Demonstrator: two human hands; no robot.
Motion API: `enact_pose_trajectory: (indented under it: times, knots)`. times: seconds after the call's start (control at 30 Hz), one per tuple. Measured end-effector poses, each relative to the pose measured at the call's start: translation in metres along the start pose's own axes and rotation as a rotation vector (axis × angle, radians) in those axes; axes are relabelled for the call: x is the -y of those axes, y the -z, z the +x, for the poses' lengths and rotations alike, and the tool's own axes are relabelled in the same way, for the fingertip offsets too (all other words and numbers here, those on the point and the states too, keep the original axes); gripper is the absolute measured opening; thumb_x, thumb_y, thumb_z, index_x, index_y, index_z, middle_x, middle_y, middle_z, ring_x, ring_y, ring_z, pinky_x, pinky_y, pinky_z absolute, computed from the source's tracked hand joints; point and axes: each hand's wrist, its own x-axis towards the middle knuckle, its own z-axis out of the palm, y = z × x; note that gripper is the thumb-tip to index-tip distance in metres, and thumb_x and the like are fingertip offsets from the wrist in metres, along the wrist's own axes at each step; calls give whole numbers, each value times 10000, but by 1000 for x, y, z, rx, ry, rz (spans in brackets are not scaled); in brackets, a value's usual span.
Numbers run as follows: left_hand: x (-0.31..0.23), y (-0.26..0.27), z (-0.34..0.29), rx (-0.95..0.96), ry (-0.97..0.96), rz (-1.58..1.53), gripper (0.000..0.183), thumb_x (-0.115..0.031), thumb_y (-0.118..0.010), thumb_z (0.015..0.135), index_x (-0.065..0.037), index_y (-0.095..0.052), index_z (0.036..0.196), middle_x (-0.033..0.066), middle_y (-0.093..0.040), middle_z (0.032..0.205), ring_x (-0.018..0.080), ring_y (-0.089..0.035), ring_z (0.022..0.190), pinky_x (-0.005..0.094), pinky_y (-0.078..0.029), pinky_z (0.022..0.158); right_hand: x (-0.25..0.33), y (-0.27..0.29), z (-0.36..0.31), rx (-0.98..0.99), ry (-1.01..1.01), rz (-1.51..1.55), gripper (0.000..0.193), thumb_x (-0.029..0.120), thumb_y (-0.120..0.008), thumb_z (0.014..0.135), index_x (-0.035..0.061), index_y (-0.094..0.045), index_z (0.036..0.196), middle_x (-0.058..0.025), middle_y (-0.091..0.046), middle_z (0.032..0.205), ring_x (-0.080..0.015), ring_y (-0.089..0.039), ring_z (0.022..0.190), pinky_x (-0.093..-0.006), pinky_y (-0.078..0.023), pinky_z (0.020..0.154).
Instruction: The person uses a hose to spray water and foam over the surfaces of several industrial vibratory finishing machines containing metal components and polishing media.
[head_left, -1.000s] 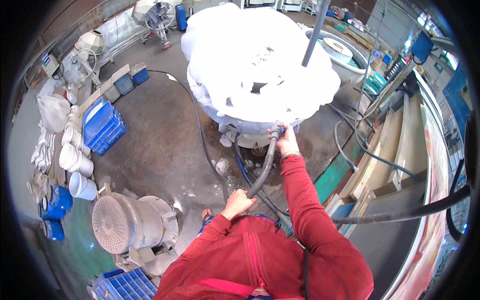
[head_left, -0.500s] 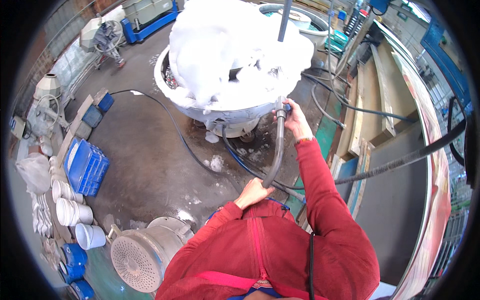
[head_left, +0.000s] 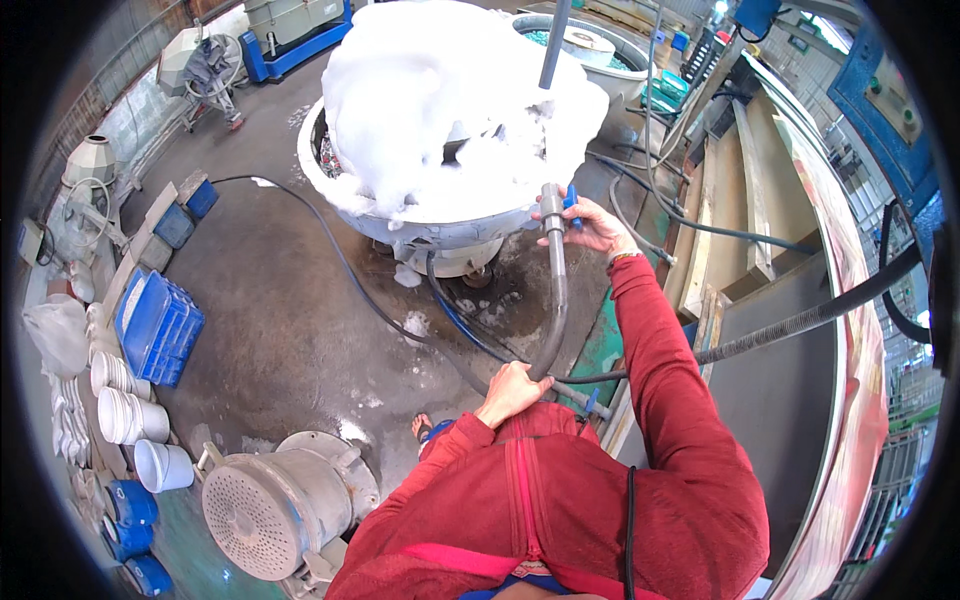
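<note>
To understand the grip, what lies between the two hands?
In the head view, a curved grey hose runs from the left hand to the grey fitting at the right hand.

My right hand (head_left: 600,228) looks quite clear in bright light, but the white foam (head_left: 440,95) loses detail, the floor (head_left: 270,300) shines in patches, and straight edges bend toward the black rim.

This looks like an industrial workshop, with a foam-heaped tub (head_left: 425,234) at top centre, a perforated drum (head_left: 270,512) at lower left and a polygonal barrel (head_left: 179,62) at upper left
</note>
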Motion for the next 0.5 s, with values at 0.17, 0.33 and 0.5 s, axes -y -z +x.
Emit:
enact_pose_trajectory:
  times: [0.17, 0.33, 0.5]
  knots:
    - [9, -9, 28, -95, 13, 44, 530, -351, -651, 681, 109, -578, 933, 263, -600, 892, 344, -592, 884, 397, -457, 754, -41, 53, 33, -330, 155, 260, 371, -11, -500, 670, 64, -402, 1020, -167, -475, 978, -358, -536, 908, -536, -488, 669]
    - [-3, -15, 43, -296, -116, 61, 388, -325, -666, 666, 57, -597, 671, 193, -579, 578, 294, -611, 607, 380, -447, 584, -20, 69, 51, -517, 200, 216, 298, 71, -563, 738, 113, -442, 1007, -142, -518, 885, -323, -572, 731, -423, -472, 548]
    - [-46, -7, 47, -71, 8, 72, 401, -324, -644, 671, 49, -632, 819, 228, -614, 723, 335, -618, 768, 396, -464, 688, 17, 64, 36, -466, 272, 187, 265, 95, -577, 765, 124, -465, 1003, -137, -526, 904, -327, -573, 709, -428, -475, 550]
